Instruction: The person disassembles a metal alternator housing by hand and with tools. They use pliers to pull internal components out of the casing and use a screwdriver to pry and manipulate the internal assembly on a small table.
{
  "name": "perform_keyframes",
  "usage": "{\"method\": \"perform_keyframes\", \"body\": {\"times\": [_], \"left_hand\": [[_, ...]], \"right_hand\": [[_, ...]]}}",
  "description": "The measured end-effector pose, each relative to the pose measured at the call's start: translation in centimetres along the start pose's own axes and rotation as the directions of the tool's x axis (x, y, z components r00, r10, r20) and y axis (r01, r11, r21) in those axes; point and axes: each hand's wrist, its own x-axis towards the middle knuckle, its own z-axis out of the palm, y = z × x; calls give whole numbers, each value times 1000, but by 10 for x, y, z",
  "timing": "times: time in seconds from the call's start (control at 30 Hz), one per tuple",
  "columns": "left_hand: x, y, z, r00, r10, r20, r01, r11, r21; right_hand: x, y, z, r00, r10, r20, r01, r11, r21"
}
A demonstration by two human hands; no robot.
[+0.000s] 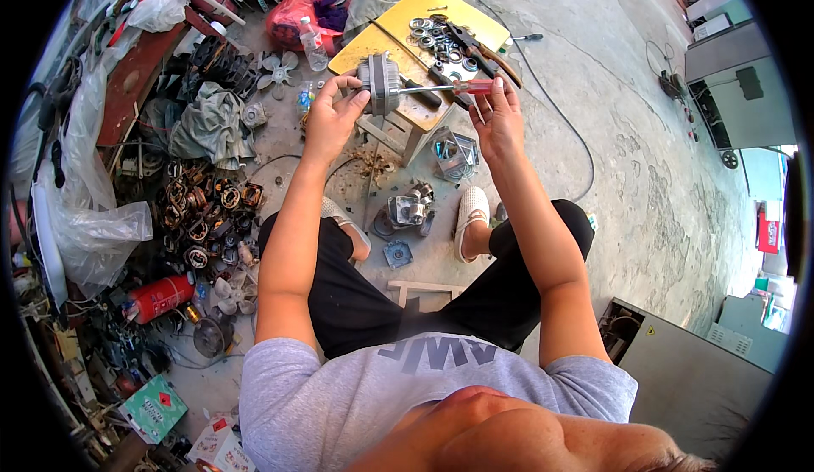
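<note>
Raised over the near edge of a yellow-topped low table (356, 52), my left hand (335, 116) grips a small finned grey metal motor (379, 82). My right hand (498, 120) holds a screwdriver (475, 87) by its red, see-through handle. Its shaft points left, and the tip meets or lies close to the motor's right side; I cannot tell whether it sits in a screw. Behind the hands, pliers (475, 48) with brown handles lie on the tabletop, beside a pile of metal rings and bearings (432, 41). A black-handled tool (424, 94) lies just beyond the screwdriver.
Between my feet stand clear containers with metal parts (407, 211) and a blue square piece (397, 255). Motor parts (203, 209) heap up at the left, near a red fire extinguisher (161, 296). A cable (555, 99) curves across the concrete floor, and a metal cabinet (678, 379) is at right.
</note>
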Motion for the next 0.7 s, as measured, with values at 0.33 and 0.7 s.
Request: {"method": "perform_keyframes", "body": {"times": [0.33,0.7], "left_hand": [[0,4,11,995,64,-75,-53,989,137],[1,0,11,989,85,-122,-40,942,334]], "right_hand": [[13,9,-10,993,-66,99,59,995,77],[23,16,-15,996,-55,67,55,998,9]]}}
